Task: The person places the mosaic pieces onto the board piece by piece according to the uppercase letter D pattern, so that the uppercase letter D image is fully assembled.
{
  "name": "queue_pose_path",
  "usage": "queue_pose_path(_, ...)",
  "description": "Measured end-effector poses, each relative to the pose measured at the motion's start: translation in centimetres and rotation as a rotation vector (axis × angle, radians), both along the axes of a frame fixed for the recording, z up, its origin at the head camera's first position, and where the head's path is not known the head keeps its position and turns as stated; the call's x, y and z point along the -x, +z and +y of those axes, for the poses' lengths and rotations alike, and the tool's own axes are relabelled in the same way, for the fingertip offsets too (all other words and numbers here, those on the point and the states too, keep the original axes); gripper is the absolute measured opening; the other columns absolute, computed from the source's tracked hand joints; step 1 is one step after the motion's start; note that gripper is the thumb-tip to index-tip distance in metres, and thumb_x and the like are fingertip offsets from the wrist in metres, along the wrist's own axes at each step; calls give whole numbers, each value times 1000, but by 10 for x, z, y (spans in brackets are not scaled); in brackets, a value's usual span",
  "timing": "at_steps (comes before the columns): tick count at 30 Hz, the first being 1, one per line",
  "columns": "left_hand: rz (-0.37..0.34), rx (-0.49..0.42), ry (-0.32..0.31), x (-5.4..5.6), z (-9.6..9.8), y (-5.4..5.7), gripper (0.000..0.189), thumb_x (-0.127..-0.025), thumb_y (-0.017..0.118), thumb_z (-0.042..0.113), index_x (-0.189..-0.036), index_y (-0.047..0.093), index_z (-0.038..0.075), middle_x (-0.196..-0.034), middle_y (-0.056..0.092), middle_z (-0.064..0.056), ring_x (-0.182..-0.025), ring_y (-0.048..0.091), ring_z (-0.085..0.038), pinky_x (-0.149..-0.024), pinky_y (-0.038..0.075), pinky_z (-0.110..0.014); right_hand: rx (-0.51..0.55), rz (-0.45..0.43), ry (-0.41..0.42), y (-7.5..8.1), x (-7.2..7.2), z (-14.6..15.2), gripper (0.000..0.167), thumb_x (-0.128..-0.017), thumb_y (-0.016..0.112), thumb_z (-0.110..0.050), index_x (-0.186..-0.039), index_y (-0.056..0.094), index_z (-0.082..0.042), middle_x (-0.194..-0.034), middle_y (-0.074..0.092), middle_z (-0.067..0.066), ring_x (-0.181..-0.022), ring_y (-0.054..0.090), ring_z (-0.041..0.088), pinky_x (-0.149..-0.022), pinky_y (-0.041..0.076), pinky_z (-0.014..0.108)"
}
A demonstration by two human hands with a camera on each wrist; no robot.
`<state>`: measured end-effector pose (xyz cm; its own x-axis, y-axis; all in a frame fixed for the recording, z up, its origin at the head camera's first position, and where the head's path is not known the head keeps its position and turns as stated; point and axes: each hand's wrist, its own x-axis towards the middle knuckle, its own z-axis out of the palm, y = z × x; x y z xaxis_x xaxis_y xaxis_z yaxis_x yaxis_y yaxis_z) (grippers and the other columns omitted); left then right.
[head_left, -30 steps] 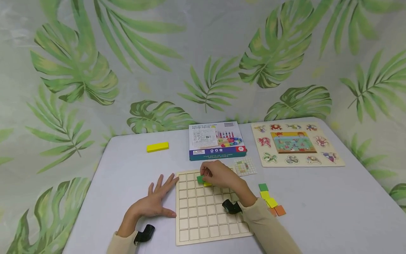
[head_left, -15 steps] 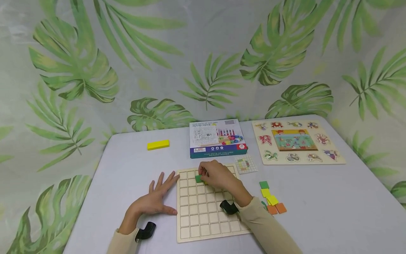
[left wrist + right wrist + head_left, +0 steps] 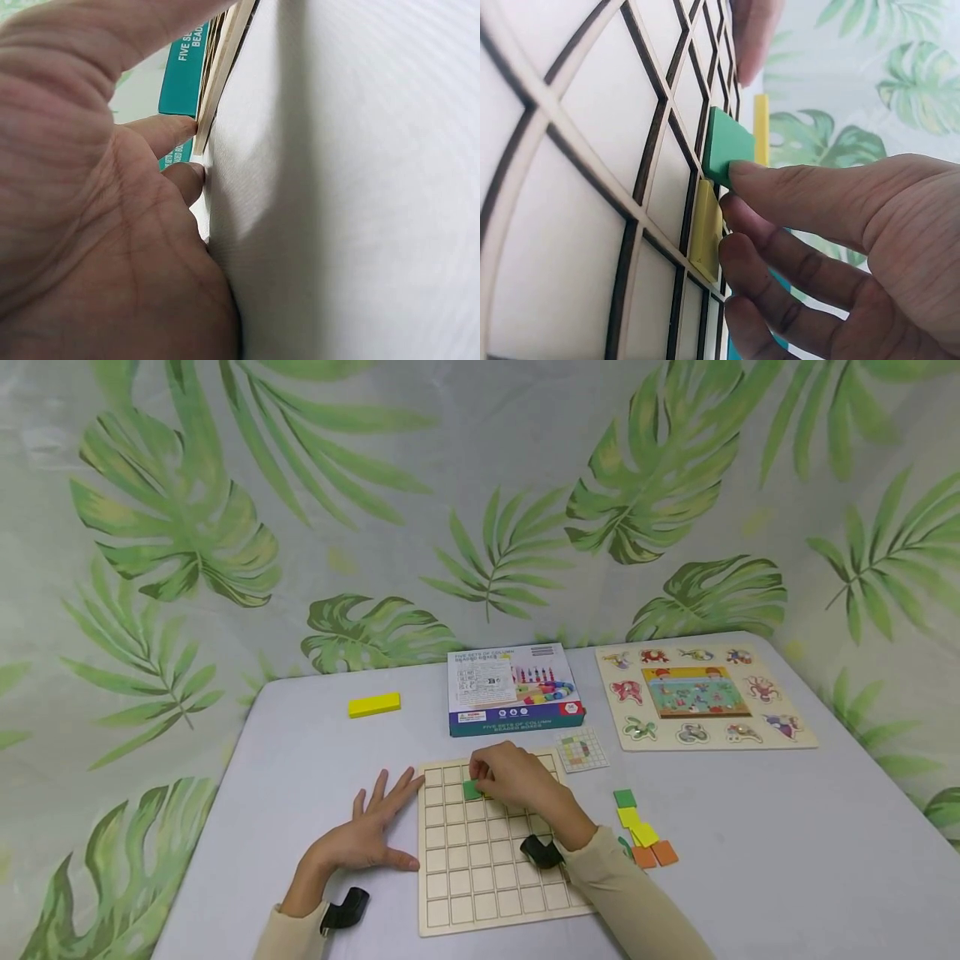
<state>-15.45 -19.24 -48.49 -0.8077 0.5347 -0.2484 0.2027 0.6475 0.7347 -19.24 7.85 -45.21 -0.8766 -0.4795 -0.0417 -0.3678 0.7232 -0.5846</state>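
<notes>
In the head view my right hand (image 3: 512, 774) is over the upper part of the wooden grid board (image 3: 459, 885). Its thumb and index finger pinch one corner of a square green tile (image 3: 730, 145), which stands a little proud of the grid in the right wrist view. Beside that tile a yellow tile (image 3: 706, 234) sits in a neighbouring cell, mostly hidden by the hand from above. My left hand (image 3: 360, 839) lies spread at the board's left edge, thumb and fingertips touching it; the left wrist view shows a fingertip (image 3: 186, 126) against the board's side.
A printed pattern card (image 3: 582, 750) lies at the board's upper right. Loose green, yellow and orange tiles (image 3: 643, 835) lie right of the board. Behind are a bead-set box (image 3: 516, 689), a yellow block (image 3: 374, 704) and a sea-animal puzzle board (image 3: 678, 745).
The green tile has shifted slightly and now lies flatter and lower at its cell, my right hand still at its corner. My left hand stays at the board's edge.
</notes>
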Motion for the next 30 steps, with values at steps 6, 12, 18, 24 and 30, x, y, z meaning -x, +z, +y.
queue_pose_path(6,0,2,2,0,0,2,121,-67,92,31,-162,18,20,-170,0,-8,-151,-24,-39,-114,-22,-65,-27,-14,-2,-1,0,1,3,-89,74,-10,-91,75,-12,-89,70,-2,-80,60,13,-68,52,34)
queue_pose_path(12,0,19,8,0,0,0,122,-66,92,33,-162,18,21,-170,0,-7,-152,-24,-38,-114,-21,-65,-49,-21,-10,0,0,1,5,-88,75,-11,-91,77,-14,-93,71,0,-88,63,16,-75,55,37)
queue_pose_path(18,0,19,5,-1,-1,-2,122,-66,92,34,-162,18,20,-170,0,-7,-152,-23,-38,-115,-21,-65,-58,-25,-7,0,-1,2,11,-88,75,-12,-99,76,-12,-96,72,0,-89,64,16,-75,55,37)
queue_pose_path(24,1,10,-8,-2,0,1,120,-68,91,34,-162,18,18,-170,0,-8,-152,-24,-39,-114,-21,-65,-22,-52,-7,4,-1,8,19,-87,76,-13,-106,74,-10,-98,72,0,-87,63,15,-77,54,37)
queue_pose_path(30,2,15,-7,-1,1,2,120,-68,91,33,-162,18,18,-170,0,-9,-152,-23,-39,-114,-21,-65,3,-52,5,7,1,14,21,-87,77,-15,-107,73,-9,-96,71,1,-79,60,12,-71,52,34)
